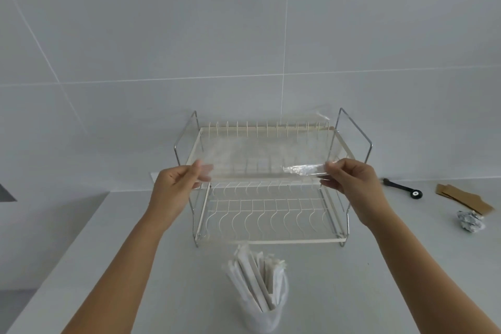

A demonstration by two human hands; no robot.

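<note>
Large pale grey wall tiles [162, 22] with thin white joints, and below them a white countertop [406, 266] in soft, even light.

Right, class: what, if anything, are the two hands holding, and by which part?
A clear thin plastic film, stretched between them: the left hand pinches its left edge, the right hand its bunched right end.
</note>
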